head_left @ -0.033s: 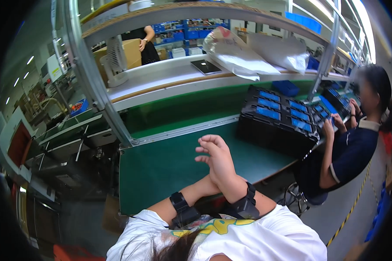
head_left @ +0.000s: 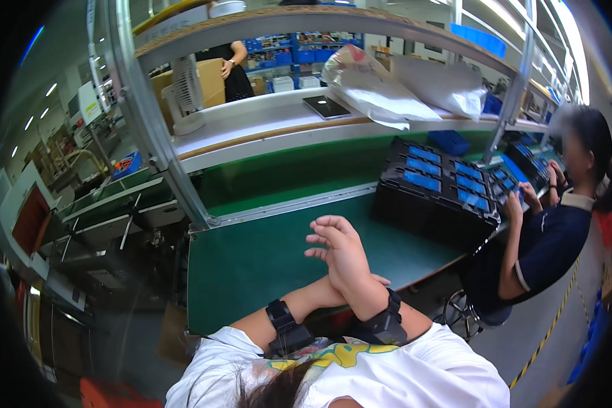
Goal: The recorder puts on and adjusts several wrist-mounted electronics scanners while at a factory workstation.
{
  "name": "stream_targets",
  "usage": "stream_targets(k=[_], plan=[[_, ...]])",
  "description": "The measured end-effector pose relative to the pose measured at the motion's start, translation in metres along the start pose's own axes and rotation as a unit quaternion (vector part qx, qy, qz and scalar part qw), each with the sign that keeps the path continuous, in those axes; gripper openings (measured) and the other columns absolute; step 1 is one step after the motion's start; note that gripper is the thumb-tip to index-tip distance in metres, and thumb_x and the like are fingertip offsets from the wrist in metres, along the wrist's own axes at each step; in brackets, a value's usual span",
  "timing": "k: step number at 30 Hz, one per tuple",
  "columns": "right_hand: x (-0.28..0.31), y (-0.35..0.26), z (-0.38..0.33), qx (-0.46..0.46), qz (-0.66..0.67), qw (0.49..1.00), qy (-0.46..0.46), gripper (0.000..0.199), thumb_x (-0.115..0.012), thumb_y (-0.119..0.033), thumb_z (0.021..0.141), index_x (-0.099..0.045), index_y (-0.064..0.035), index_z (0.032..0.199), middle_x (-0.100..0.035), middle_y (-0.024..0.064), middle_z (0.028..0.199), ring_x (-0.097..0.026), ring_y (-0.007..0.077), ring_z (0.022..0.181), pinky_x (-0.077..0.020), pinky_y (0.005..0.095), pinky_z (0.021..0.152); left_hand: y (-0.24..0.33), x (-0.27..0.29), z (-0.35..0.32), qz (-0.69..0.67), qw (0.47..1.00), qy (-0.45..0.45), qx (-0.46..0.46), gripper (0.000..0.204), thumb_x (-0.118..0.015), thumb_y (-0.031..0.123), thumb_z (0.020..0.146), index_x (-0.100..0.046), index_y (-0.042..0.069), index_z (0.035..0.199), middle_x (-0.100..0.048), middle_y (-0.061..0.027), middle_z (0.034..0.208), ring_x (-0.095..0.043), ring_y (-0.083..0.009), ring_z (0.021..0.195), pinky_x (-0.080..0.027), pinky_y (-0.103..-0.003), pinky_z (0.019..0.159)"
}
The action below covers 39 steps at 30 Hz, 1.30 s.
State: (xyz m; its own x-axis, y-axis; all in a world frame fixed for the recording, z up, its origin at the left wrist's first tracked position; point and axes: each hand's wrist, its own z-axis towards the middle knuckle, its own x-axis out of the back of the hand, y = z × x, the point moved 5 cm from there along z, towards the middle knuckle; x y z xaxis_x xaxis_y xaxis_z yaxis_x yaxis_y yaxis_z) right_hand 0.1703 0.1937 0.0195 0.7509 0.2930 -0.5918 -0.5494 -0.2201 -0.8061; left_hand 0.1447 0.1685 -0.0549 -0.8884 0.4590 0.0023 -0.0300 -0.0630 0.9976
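Both my arms cross over the near part of a green-topped workbench (head_left: 251, 258). My right hand (head_left: 343, 255) is raised above the bench with its palm sideways. Its fingers are loosely bent and apart, with nothing between them. Beneath the right wrist passes my left hand (head_left: 332, 291), mostly hidden by that wrist. Stretched fingertips of it stick out on the far side, and no object shows in it. A black strapped device (head_left: 289, 325) sits on my left forearm, and another black strapped device (head_left: 387, 323) on the right one.
A black crate (head_left: 435, 197) with blue-topped pieces stands at the bench's right. Beyond it a seated co-worker (head_left: 551, 231) handles small blue parts. The shelf (head_left: 251, 126) above carries a white fan (head_left: 185, 95), a dark tablet (head_left: 326, 107) and plastic bags (head_left: 381, 88). A metal post (head_left: 153, 129) rises at left.
The view has shifted slightly, and the left fingertips show a little more past the right wrist. Both hands otherwise keep their pose.
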Motion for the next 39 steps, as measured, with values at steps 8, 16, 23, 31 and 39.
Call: stream_targets(k=[8, 16, 23, 31, 39], plan=[[-0.029, -0.011, -0.014, -0.073, 0.044, 0.989, -0.12, 0.012, -0.049, -0.01, 0.084, -0.05, -0.0025, 0.094, -0.053, 0.0108, 0.099, -0.054, 0.0202, 0.082, -0.0469, 0.0335, 0.065, 0.029, 0.001, 0.013, -0.024, 0.99, -0.122, -0.068, 0.027, -0.057, 0.015, 0.082, -0.058, 0.003, 0.106, -0.058, -0.0048, 0.1, -0.055, -0.0118, 0.09, -0.046, -0.026, 0.072], [-0.03, -0.012, -0.018, -0.065, 0.01, 0.982, -0.179, 0.013, -0.051, -0.012, 0.083, -0.048, -0.0023, 0.092, -0.054, 0.011, 0.097, -0.055, 0.0179, 0.077, -0.047, 0.0307, 0.061, 0.04, -0.038, 0.043, -0.011, 0.961, -0.241, -0.135, 0.027, -0.061, 0.012, 0.078, -0.061, 0.005, 0.104, -0.06, -0.0026, 0.094, -0.056, -0.0085, 0.081, -0.045, -0.023, 0.066], [-0.029, 0.017, -0.036, -0.254, 0.172, 0.913, -0.268, 0.014, -0.048, -0.015, 0.085, -0.053, -0.0032, 0.09, -0.056, 0.0125, 0.096, -0.054, 0.0213, 0.08, -0.0444, 0.0324, 0.066, 0.027, -0.061, 0.039, 0.009, 0.935, -0.315, -0.164, 0.029, -0.059, 0.018, 0.078, -0.06, 0.002, 0.103, -0.06, -0.0058, 0.095, -0.056, -0.0144, 0.086, -0.044, -0.026, 0.072], [-0.025, -0.069, -0.034, 0.231, 0.064, 0.96, -0.143, 0.014, -0.046, -0.008, 0.087, -0.047, -0.0031, 0.101, -0.052, 0.0118, 0.1, -0.052, 0.0148, 0.073, -0.0454, 0.0242, 0.06, 0.016, -0.065, 0.011, 0.071, 0.98, -0.107, -0.152, 0.02, -0.058, 0.003, 0.076, -0.051, 0.002, 0.094, -0.055, -0.0076, 0.093, -0.05, -0.0176, 0.092, -0.042, -0.03, 0.08], [-0.003, -0.069, -0.008, 0.382, -0.33, 0.863, -0.032, 0.022, -0.059, -0.006, 0.08, -0.05, -0.002, 0.1, -0.05, 0.0035, 0.093, -0.051, 0.008, 0.075, -0.0433, 0.0205, 0.063, 0.03, -0.044, 0.027, 0.134, 0.985, -0.106, -0.039, 0.01, -0.057, 0.008, 0.075, -0.06, 0.002, 0.083, -0.062, -0.0106, 0.077, -0.057, -0.0185, 0.071, -0.046, -0.03, 0.062]])
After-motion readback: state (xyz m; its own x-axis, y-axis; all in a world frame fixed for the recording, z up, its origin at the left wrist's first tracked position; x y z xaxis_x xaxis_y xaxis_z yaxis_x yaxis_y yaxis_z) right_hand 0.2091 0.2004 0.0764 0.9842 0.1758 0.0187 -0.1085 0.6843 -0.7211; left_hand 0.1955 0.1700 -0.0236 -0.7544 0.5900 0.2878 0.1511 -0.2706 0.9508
